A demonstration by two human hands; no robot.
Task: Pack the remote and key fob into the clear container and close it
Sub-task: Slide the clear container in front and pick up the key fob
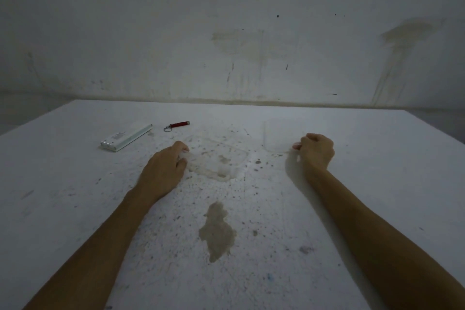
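Observation:
A white remote [126, 136] lies on the table at the far left, with a red key fob [177, 125] on a small ring just right of it. A clear flat lid [219, 156], faint against the stained surface, lies in the middle. My left hand [166, 168] pinches its left edge. To the right stands the clear container [279, 137], barely visible. My right hand [317, 152] is curled with its fingertips on the container's near right side. Both the remote and the fob lie outside the container, untouched.
The white table [377, 184] is speckled, with a brownish stain [217, 231] between my forearms. A marked white wall [226, 33] rises right behind the table's far edge.

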